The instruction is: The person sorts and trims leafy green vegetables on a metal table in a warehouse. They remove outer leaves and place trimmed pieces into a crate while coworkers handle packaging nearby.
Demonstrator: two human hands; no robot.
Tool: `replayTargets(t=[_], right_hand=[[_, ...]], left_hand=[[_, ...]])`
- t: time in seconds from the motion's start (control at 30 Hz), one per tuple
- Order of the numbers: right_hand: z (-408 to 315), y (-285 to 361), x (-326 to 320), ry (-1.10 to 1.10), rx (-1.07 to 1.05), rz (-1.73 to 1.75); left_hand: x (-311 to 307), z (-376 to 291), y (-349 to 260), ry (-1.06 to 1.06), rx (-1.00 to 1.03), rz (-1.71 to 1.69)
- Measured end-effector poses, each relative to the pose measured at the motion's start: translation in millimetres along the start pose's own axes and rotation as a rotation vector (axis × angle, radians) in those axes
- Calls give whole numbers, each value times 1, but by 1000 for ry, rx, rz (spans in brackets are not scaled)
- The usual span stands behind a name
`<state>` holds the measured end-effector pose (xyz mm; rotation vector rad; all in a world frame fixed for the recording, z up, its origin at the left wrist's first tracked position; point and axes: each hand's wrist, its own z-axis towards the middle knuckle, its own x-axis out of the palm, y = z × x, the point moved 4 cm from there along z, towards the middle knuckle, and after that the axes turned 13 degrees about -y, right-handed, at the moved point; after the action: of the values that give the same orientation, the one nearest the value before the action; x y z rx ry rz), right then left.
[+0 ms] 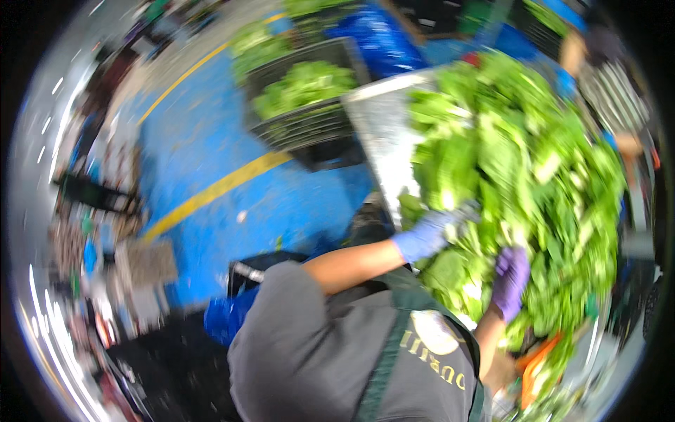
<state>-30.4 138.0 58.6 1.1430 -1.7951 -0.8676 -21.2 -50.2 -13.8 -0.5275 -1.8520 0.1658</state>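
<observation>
A large heap of leafy greens with pale stems (501, 147) covers most of a metal-topped table (387, 126). My left hand (430, 235), in a blue-violet glove, reaches into the near left part of the heap. Its fingertips look dark and blurred among stems, so its grip is unclear. To its right, my right hand (510, 285) wears a purple glove. Its curled fingers touch the pale stem end of a leafy green (514, 232); blur hides whether they close around it. Loose leaves (445, 271) lie between the two hands.
A black plastic crate (306, 124) of greens stands left of the table, near blue plastic sheeting (377, 39). Another person (611, 89) is across the heap at right. An orange item (538, 369) lies at the near right. Yellow lines (216, 192) cross the blue floor (195, 137).
</observation>
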Motion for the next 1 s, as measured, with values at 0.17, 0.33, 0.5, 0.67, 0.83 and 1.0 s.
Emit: replayTargets(t=[0.17,0.33,0.5,0.67,0.83,1.0], right_hand=[[21,-19,44,67,-25,76],[7,-14,50,-198,-874,-382],[-13,-23,56,-195,-1164,-847],[-26,-25,58,-273,-1254,-1066],[-39,-24,40,-173,-1098,-1111],[-18,-19,-1,-268,-1147,-1345]], left_hand=[[5,24,-22,107,-68,-160],[-5,27,-4,-106,-195,-58],[14,24,3,124,-186,-23],[18,21,1,229,-234,-29],[3,22,-16,6,-175,40],[2,22,-46,-43,-87,87]])
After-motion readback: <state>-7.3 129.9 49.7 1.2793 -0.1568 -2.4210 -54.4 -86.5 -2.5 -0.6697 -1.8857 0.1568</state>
